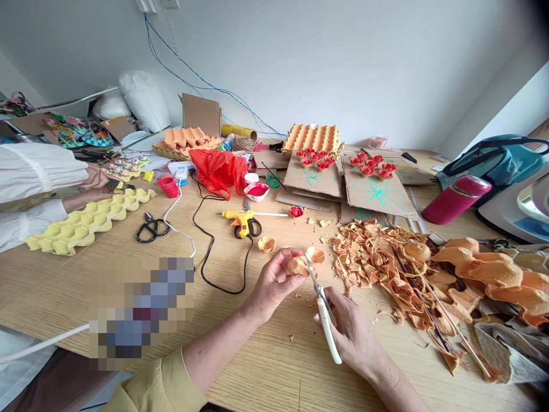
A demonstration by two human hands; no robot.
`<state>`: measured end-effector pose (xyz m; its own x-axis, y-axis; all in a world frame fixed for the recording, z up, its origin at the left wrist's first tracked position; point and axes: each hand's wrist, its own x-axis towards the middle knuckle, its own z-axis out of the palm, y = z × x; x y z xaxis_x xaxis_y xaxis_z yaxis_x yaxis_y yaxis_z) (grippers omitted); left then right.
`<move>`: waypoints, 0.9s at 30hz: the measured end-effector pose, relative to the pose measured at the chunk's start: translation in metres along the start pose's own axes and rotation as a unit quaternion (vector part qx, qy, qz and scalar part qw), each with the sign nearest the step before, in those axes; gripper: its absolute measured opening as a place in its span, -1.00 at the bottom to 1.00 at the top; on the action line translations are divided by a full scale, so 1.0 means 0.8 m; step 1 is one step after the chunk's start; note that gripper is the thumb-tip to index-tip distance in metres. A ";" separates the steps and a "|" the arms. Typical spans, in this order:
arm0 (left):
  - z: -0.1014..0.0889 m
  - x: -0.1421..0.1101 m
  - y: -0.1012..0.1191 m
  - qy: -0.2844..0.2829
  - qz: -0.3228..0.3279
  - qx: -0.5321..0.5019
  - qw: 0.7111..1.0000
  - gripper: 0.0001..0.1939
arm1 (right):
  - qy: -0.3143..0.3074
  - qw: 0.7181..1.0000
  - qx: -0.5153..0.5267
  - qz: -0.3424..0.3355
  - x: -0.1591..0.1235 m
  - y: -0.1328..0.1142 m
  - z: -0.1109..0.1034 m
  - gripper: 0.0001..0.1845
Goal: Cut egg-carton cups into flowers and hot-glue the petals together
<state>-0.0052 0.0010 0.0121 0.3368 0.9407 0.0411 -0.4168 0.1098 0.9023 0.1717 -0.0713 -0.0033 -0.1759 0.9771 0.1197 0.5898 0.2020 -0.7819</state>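
Observation:
Between the thumb and fingers of my left hand (pixel 274 283) is a small orange egg-carton cup (pixel 297 265). My right hand (pixel 349 326) is closed around white-handled scissors (pixel 327 332), and their blades meet the cup's right edge. A cut orange cup (pixel 315 255) lies on the table just behind the blades. Further left sits another cut cup (pixel 266 244), or a small stack of them. Beyond it lies a yellow glue gun (pixel 241 220), with black-handled scissors partly under it. A red paper flower (pixel 295 212) rests by a white stick.
Orange carton scraps (pixel 369 257) and uncut carton pieces (pixel 480 266) cover the right side. Red flowers stand on cardboard sheets (pixel 377 194) behind. A pink bottle (pixel 457 199) stands at right. At left, a co-worker's hands hold a yellow egg tray (pixel 90 223). Black scissors (pixel 151 228) lie nearby.

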 end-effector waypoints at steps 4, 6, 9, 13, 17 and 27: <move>0.004 -0.002 0.000 0.001 -0.012 0.011 1.000 -0.54 | -0.023 0.999 0.047 0.000 -0.001 0.003 -0.001 -0.75; 0.006 -0.003 -0.001 -0.002 -0.019 0.007 1.000 -0.54 | -0.029 0.997 0.067 -0.006 -0.002 0.005 -0.001 -0.72; 0.009 -0.005 -0.002 -0.004 -0.024 -0.009 1.000 -0.54 | -0.039 0.997 0.064 -0.017 -0.002 0.008 0.000 -0.69; 0.013 -0.006 -0.001 -0.008 -0.020 -0.035 0.999 -0.58 | -0.053 0.997 0.050 -0.040 0.000 0.007 0.002 -0.64; 0.013 -0.007 -0.003 -0.019 -0.005 -0.047 0.999 -0.59 | -0.050 0.996 0.055 -0.056 0.001 0.007 0.005 -0.58; 0.012 -0.008 -0.010 -0.020 0.001 -0.059 0.998 -0.61 | -0.023 0.996 0.059 -0.060 0.000 0.016 0.012 -0.46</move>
<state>0.0043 -0.0088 0.0089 0.3691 0.9274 0.0616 -0.5135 0.1482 0.8452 0.1716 -0.0695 -0.0188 -0.2775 0.9417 0.1903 0.4654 0.3050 -0.8309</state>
